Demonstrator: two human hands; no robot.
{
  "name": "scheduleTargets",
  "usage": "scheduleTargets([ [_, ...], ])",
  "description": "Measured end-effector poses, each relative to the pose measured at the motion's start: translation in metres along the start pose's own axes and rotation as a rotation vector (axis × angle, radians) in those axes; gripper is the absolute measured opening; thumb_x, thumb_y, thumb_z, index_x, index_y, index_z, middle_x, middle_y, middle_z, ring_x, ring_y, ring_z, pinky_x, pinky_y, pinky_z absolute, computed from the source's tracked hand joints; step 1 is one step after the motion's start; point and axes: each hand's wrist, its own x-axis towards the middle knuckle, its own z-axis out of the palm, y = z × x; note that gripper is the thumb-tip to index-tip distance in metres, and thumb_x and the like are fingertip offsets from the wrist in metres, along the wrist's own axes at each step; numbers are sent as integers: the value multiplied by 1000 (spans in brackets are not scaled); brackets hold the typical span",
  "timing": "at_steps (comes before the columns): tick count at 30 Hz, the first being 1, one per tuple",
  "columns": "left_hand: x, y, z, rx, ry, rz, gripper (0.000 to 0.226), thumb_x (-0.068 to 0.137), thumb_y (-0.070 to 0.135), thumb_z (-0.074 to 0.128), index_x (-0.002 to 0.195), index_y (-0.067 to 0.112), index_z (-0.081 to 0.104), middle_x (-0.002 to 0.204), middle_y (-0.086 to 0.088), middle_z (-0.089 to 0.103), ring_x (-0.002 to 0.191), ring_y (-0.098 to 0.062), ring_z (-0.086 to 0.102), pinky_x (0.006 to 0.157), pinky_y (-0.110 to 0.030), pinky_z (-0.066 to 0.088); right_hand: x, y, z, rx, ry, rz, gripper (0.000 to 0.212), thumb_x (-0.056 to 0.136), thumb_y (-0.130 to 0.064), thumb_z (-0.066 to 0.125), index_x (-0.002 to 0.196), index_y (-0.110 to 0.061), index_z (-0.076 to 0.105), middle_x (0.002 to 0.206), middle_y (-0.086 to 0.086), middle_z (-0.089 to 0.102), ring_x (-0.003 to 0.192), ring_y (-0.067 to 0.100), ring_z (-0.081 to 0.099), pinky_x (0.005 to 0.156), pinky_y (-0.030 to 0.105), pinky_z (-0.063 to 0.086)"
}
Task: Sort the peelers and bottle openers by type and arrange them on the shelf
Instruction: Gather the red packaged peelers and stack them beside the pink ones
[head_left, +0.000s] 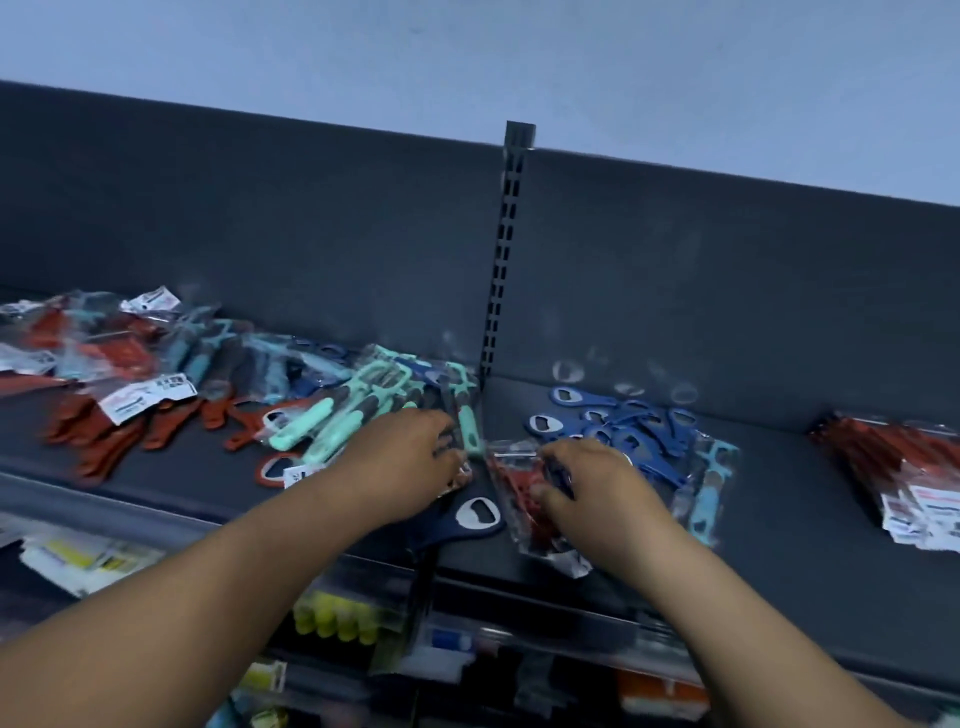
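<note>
Both bare hands are reaching onto the dark grey metal shelf (779, 499) near its slotted upright post (506, 249). The left hand (415, 462) is lying palm down with fingers curled over the edge of a mixed pile of mint-green-handled peelers (332, 421); whether it is gripping one, I cannot tell. The right hand (597, 483) is pinching a clear plastic packet holding a red tool (519, 493). A navy bottle opener with a silver mouth (467, 517) is lying between the wrists. Loose blue metal bottle openers (618, 421) are heaped just behind the right hand, red packaged items (904, 467) are sitting far right, and red openers (104, 436) are lying far left.
</note>
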Motion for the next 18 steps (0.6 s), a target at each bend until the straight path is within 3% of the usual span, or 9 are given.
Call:
scheduleTargets([
  [3,-4,-13,-3,9,-112,-8,44,89,52,54,115,17,58,115,-3,60,103,-22,56,83,-33,47,1,-17,2,-64,-37,79,35,87,-48,58,110,-21,54,106,2,56,101,23,55,76,29,41],
  [5,-4,-20,-1,42,-136,-6,39,87,56,54,106,21,57,102,-1,60,93,-21,56,74,-32,45,4,-21,7,-117,-76,112,42,83,-52,59,111,-22,53,108,3,58,101,26,56,75,30,42],
  [9,-3,-31,6,140,-92,2,27,87,41,59,106,22,59,105,-1,56,98,-21,54,83,-35,47,13,-22,19,-96,-89,140,42,83,-41,60,118,-21,50,115,6,58,104,27,57,80,31,45],
  [13,4,-31,5,76,-2,-16,39,89,37,58,123,18,57,122,-4,57,112,-23,52,92,-34,45,21,-20,18,52,3,134,36,82,-30,61,116,-22,52,110,3,62,101,24,59,79,31,47],
  [15,8,-26,-2,-99,83,-46,42,93,42,54,128,18,56,124,-2,59,113,-21,55,93,-32,45,26,-21,14,175,114,94,30,81,-30,62,109,-24,53,105,0,63,94,20,60,80,32,50],
  [18,15,-15,-10,-718,2,-153,40,92,47,52,118,19,64,115,2,68,103,-14,62,95,-33,46,36,-35,8,434,238,-23,27,80,-29,69,97,-32,50,98,-10,63,87,7,62,78,28,50],
])
